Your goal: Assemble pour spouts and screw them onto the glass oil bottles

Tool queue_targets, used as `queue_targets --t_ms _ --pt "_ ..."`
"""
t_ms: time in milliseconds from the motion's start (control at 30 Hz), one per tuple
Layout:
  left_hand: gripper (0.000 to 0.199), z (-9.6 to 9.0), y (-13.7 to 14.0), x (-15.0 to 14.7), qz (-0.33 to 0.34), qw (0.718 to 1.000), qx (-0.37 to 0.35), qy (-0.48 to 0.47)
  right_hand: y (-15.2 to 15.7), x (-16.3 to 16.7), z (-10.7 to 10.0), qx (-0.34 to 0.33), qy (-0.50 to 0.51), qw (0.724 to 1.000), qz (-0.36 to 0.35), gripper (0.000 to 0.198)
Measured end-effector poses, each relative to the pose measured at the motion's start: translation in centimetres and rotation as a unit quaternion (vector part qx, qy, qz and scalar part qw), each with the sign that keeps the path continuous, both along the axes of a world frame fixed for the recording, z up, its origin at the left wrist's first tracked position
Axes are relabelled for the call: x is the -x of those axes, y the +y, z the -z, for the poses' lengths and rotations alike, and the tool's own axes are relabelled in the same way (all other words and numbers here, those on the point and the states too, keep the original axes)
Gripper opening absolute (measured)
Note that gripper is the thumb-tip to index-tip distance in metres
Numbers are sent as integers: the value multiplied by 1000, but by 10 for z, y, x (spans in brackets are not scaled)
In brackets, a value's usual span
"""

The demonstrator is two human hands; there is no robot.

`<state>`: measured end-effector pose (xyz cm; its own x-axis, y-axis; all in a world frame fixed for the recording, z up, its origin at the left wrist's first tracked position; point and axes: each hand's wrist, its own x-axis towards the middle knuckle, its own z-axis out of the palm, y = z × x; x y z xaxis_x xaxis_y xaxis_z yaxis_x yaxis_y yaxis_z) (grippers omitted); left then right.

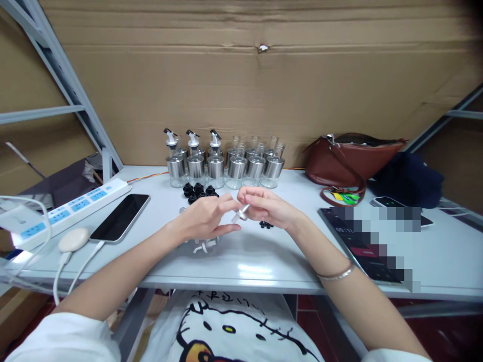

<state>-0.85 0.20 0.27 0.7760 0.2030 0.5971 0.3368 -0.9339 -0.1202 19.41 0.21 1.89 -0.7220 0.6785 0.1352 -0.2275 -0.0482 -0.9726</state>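
The right hand [267, 206] holds a small silver-and-white pourer part [240, 215] pinched in its fingertips, over the near middle of the counter [281, 251]. The left hand [204, 216] faces it with thumb and index finger wide apart around the part's left side; whether the index fingertip touches it, I cannot tell. Beneath the left hand lie loose whitish plastic parts [206, 246], partly hidden. Just beyond it sits a cluster of black ribbed stoppers [198, 189], and small black pieces [266, 224] lie just below the right hand.

At the far side stand glass bottles with steel bands [237, 167] in two rows. The three at the front left wear lever pourer tops [193, 138]; the three at the front right have bare necks.

On the left are a white power strip [81, 203], a smartphone [121, 218] with a cable at its near end, and a round white charger [74, 240]. On the right, a dark-screened device [345, 232], partly pixelated, lies nearer than a brown leather handbag [328, 163] and a navy cloth item [409, 176]. A cardboard sheet [234, 90] backs the counter.
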Motion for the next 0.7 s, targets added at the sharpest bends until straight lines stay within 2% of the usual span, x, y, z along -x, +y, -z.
queue_targets --t_ms 67,133,233,300,400,500,700 --pt "28 -7 6 8 -23 999 20 -20 1 1 0 1 13 999 50 29" --pt "22 -14 14 18 -87 995 42 -21 3 2 0 3 25 995 95 30" --pt "19 -20 26 30 -192 976 100 33 5 2 -1 15 31 988 152 33" --pt "19 -19 33 36 -232 961 136 69 6 1 -2 22 36 984 174 34" --pt "19 -16 39 39 -267 943 170 103 6 -1 -3 28 46 981 187 34" --pt "19 -14 40 39 -293 931 173 132 6 -2 -4 28 48 979 194 34" --pt "17 -15 40 38 -303 926 161 155 6 -1 -4 23 46 978 201 35"
